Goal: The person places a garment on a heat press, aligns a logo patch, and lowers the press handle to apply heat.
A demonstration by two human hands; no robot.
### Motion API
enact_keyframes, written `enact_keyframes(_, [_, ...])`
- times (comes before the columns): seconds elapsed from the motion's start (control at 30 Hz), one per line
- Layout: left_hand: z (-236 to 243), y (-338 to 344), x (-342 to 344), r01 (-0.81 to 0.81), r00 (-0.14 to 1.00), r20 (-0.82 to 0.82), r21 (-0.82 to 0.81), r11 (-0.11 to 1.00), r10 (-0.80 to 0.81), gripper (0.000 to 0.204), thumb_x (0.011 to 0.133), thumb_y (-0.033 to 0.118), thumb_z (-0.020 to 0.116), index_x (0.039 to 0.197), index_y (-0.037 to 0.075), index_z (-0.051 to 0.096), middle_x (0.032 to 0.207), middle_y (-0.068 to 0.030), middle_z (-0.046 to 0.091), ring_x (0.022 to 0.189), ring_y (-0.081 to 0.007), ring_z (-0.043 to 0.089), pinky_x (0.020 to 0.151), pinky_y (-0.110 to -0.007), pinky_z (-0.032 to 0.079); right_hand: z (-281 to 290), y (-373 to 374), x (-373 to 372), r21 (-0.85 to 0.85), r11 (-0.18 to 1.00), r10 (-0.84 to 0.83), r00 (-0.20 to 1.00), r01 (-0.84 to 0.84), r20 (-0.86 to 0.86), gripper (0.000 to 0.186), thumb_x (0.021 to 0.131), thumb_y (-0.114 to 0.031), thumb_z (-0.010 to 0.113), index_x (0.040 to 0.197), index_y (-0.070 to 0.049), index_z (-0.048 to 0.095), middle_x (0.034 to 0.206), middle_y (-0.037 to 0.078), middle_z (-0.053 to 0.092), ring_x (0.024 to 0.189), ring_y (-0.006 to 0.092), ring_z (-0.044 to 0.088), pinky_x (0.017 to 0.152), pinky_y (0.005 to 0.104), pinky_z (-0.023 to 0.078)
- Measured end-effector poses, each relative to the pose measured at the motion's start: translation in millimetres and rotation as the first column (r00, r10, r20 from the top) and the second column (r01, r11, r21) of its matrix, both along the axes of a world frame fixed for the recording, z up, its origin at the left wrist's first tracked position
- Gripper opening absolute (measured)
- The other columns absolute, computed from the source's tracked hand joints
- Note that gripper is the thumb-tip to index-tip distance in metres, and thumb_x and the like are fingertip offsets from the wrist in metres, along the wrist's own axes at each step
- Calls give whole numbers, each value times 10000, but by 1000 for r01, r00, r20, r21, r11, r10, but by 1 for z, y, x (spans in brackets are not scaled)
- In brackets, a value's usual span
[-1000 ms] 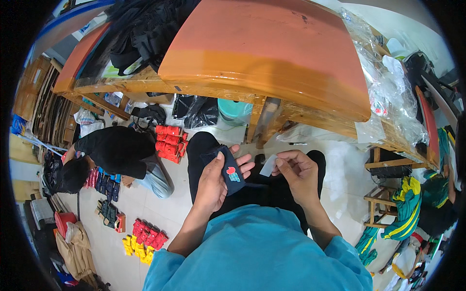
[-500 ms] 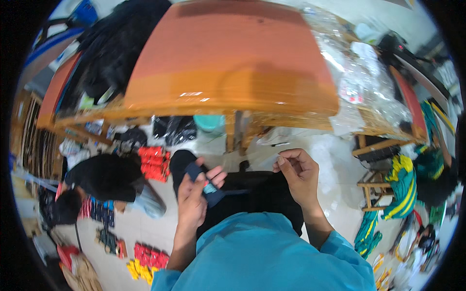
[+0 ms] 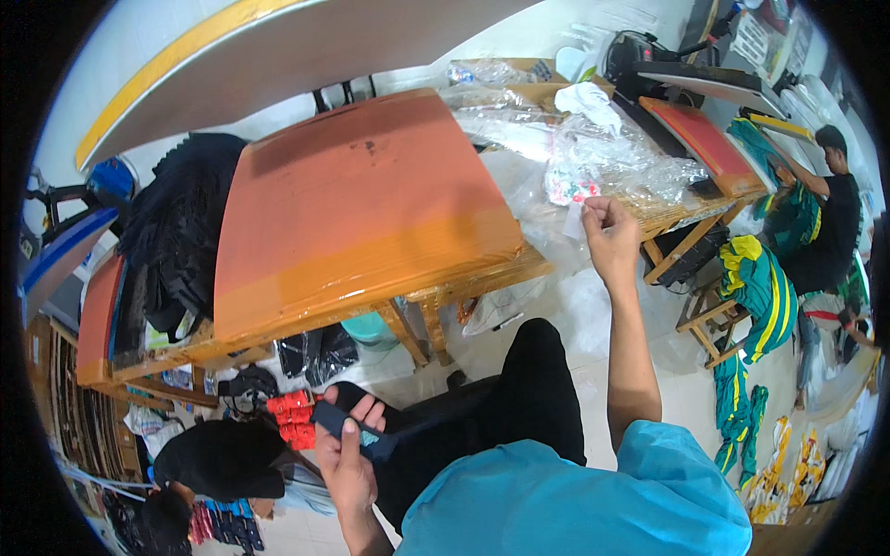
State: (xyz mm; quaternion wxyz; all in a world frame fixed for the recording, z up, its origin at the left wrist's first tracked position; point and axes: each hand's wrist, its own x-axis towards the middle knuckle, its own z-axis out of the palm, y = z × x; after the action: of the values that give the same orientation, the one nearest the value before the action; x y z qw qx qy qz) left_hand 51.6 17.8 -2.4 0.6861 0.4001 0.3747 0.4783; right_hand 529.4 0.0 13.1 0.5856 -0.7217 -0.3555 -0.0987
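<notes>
My left hand (image 3: 347, 468) is low at the front, closed on a dark navy piece of cloth (image 3: 331, 420) that bears a small teal mark. It is above my dark-clothed leg. My right hand (image 3: 612, 246) reaches forward and right, pinching a small translucent whitish slip (image 3: 574, 223) between thumb and fingertips. Behind that slip lies a heap of clear plastic wrapping (image 3: 640, 167). Between and beyond my hands stands a sloped orange-red board (image 3: 371, 204) on a wooden frame; neither hand touches it.
Dark garments (image 3: 190, 213) are piled left of the board. A crouching person (image 3: 222, 459) is at lower left beside red bundles (image 3: 295, 419). Another person (image 3: 839, 204) works at far right, near green-and-yellow garments (image 3: 765, 301) draped over a wooden stool (image 3: 709, 324).
My right hand has moved forward and right with the slip, toward the plastic heap. My left hand still holds the navy cloth. The view has turned to the right.
</notes>
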Motion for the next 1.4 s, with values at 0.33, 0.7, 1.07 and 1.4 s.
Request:
enact_keyframes(0.33, [9, 10, -16, 5, 994, 108, -39, 999, 0, 526, 1169, 340, 473, 1569, 0, 442, 1382, -298, 662, 1241, -378, 699, 1055, -505, 569, -35, -35, 73, -86, 881, -413, 846, 465, 337, 273, 972, -218, 791, 1131, 3, 771, 1000, 154, 792, 906, 293, 746, 855, 393, 565])
enact_keyframes(0.7, [113, 54, -37, 56, 976, 200, 142, 988, -84, 606, 1161, 343, 474, 1595, -70, 384, 1420, -291, 652, 1287, -389, 695, 1024, -477, 636, -13, 6, -313, -288, 199, 973, 224, -937, -54, 685, 913, -330, 887, 1436, 2, 596, 1378, 249, 668, 1315, 389, 642, 1105, 472, 502])
enact_keyframes(1.07, [109, 148, -87, -124, 831, -439, 450, 884, 341, 525, 1108, 606, 481, 1062, 107, 640, 984, -36, 697, 829, -109, 610, 714, -282, 461, 63, 65, -320, -249, 367, 891, 415, -896, -181, 314, 998, -168, 763, 1244, 5, 673, 1041, 215, 780, 965, 330, 785, 836, 398, 586])
enact_keyframes(1.4, [64, 158, -54, 48, 926, -289, 729, 682, 244, 758, 1008, 202, 724, 1636, 47, 329, 1680, -201, 391, 1578, -281, 357, 1296, -405, 262, 65, 76, -299, -367, 326, 897, 408, -871, -172, 392, 971, -215, 773, 1280, 15, 696, 1032, 216, 789, 952, 302, 785, 881, 410, 589])
